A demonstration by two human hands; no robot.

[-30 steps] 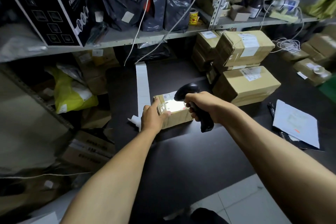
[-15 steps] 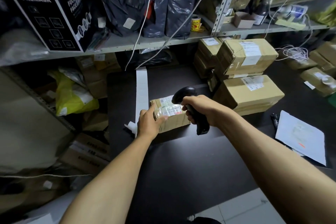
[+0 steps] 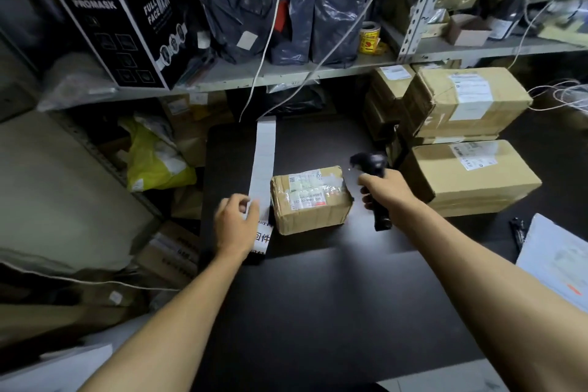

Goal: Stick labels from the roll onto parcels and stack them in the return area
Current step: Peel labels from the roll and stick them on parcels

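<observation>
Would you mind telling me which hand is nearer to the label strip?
Left. The left hand is on the label strip at its near end, left of the parcel; the right hand holds the scanner on the parcel's far side.

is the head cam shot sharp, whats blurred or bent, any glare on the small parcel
Head view: scanner and right hand are motion-blurred; left hand softer too. Tape on the small parcel shows mild glare, its label half readable. Wide-angle bends the shelf and edges; the corners fall dark.
</observation>
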